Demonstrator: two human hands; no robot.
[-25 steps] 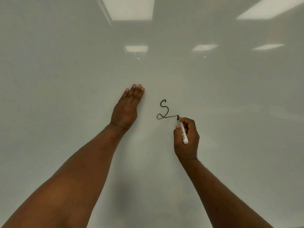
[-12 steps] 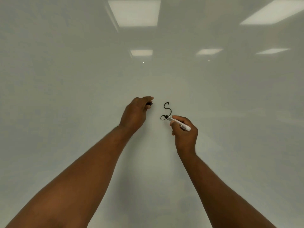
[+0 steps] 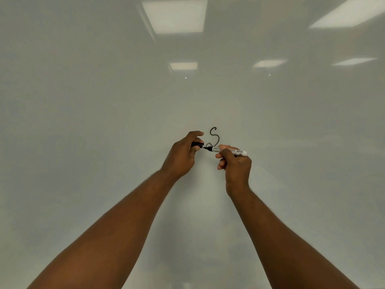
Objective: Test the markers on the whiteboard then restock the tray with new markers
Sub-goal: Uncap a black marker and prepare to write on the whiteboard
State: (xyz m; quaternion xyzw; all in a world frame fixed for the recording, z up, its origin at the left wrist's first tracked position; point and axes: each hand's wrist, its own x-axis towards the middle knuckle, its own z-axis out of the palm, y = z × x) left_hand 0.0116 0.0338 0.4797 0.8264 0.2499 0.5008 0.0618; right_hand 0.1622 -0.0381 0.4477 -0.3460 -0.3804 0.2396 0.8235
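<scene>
Whiteboard [image 3: 104, 122] fills the whole view: glossy, pale grey-white, w/ ceiling-light reflections [image 3: 175, 16] well above the mark. One black S-shaped mark [image 3: 214, 136] sits on the board near centre; used as ref. point for all positions below.

Left hand [image 3: 183, 155]: just left of the mark, forearm running in from lower left. Fingers [image 3: 195, 133] curled; thumb and fingers pinch a black cap [image 3: 197, 144]. Cap is short, lies approx. horizontal, one end facing right toward the mark's lower loop. Rest of cap is hidden inside the hand.

Right hand [image 3: 235, 165]: just below and right of the mark, forearm in from lower right. Fingers [image 3: 221, 156] clenched round a marker [image 3: 227, 150], gripped mid-barrel. Marker has a white barrel w/ printed label and barcode, and a black nib section. It lies approx. horizontal, butt end sticking out right of the hand. Nib [image 3: 206, 148] points left and overlaps the mark's lower loop in this view. Whether nib touches the board: cannot tell.

Cap vs. nib: facing each other, very close, narrow gap visible betw. them. Cap is not on the marker. Both hands are level w/ the bottom of the mark, near each other but apart.

Board below the mark: faint dark reflection, indistinct.
</scene>
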